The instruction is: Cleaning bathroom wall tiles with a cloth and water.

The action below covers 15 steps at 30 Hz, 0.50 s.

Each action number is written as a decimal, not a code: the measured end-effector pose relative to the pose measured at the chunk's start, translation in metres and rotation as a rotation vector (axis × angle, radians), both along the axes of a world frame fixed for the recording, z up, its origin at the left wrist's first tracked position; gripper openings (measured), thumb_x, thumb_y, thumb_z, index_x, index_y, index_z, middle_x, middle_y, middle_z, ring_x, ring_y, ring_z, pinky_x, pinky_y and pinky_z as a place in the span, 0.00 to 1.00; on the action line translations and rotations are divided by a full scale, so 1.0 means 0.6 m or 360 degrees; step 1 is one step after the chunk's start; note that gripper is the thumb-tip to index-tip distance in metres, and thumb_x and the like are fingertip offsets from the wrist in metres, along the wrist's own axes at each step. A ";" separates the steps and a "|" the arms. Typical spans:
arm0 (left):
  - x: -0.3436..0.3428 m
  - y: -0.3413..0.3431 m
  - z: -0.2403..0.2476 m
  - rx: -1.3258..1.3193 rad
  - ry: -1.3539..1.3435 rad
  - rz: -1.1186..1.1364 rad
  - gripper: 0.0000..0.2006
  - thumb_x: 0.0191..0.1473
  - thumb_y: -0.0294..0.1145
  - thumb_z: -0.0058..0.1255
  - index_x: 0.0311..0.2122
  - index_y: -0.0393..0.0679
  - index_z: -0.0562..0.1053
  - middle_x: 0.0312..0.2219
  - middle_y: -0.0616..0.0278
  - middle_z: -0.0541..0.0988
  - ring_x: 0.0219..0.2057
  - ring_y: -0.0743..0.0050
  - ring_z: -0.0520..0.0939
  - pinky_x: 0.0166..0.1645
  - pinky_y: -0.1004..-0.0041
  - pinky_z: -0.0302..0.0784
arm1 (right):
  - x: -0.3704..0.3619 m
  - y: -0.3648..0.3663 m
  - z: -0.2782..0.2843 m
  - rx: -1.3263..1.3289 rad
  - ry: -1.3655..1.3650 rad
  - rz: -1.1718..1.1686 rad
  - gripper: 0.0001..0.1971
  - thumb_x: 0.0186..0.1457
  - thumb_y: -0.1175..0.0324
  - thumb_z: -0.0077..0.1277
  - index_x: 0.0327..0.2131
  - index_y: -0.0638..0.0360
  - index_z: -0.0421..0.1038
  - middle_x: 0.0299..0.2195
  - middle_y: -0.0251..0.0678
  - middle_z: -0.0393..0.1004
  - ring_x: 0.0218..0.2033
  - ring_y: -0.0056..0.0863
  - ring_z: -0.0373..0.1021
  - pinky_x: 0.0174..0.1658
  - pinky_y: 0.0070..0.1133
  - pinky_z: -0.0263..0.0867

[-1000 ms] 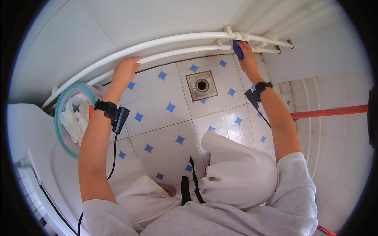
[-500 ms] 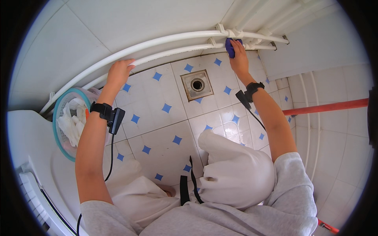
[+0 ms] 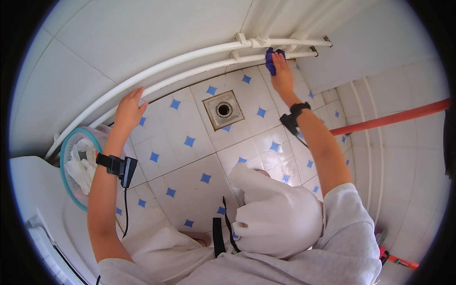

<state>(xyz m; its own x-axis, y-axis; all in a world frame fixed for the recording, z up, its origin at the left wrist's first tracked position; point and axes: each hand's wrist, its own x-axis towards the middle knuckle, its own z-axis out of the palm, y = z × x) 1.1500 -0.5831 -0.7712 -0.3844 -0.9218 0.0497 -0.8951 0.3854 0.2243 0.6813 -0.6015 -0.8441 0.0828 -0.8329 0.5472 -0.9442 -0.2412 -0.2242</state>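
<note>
Two white pipes run along the foot of the tiled wall, an upper pipe (image 3: 190, 52) and a lower pipe (image 3: 183, 76). My right hand (image 3: 283, 78) presses a bunched purple cloth (image 3: 271, 62) to the lower pipe near its right end, with the fingers over the cloth. Farther left, my left hand (image 3: 128, 110) is on the same lower pipe, its fingers over it and the thumb a little apart. Part of that grip is hidden behind the hand. Each wrist wears a black strap with a small device.
A square metal floor drain (image 3: 223, 110) lies between my arms in the patterned tiles. By my left forearm stands a teal-rimmed basket (image 3: 70, 178) with crumpled white stuff in it. A red pole (image 3: 389, 119) slants in from the right, in front of thin vertical pipes (image 3: 368, 147).
My left hand has slid back along the lower pipe, to the left. The right hand stays on the pipe with the cloth, slightly farther left. The whole view has shifted a little.
</note>
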 end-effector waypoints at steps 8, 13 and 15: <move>-0.060 0.014 0.031 -0.0049 0.0217 -0.0263 0.16 0.47 0.29 0.48 0.44 0.40 0.69 0.45 0.54 0.69 0.45 0.54 0.69 0.53 0.67 0.61 | 0.138 0.053 0.066 0.0439 -0.0496 0.0516 0.31 0.34 0.84 0.46 0.48 0.55 0.61 0.50 0.41 0.60 0.54 0.38 0.54 0.53 0.26 0.56; -0.130 0.026 0.108 0.0086 0.0559 -0.0403 0.10 0.47 0.26 0.46 0.37 0.41 0.72 0.41 0.61 0.72 0.41 0.59 0.72 0.46 0.67 0.67 | 0.068 0.063 0.178 -0.0239 -0.0495 0.0385 0.30 0.33 0.83 0.49 0.47 0.59 0.61 0.49 0.43 0.62 0.52 0.41 0.57 0.55 0.29 0.52; -0.145 0.026 0.122 -0.0300 0.0580 -0.0531 0.09 0.45 0.22 0.46 0.35 0.41 0.72 0.39 0.62 0.73 0.40 0.61 0.72 0.42 0.68 0.69 | 0.056 0.053 0.195 -0.0341 -0.0509 0.0316 0.30 0.33 0.84 0.48 0.47 0.60 0.60 0.49 0.43 0.61 0.53 0.41 0.56 0.55 0.29 0.51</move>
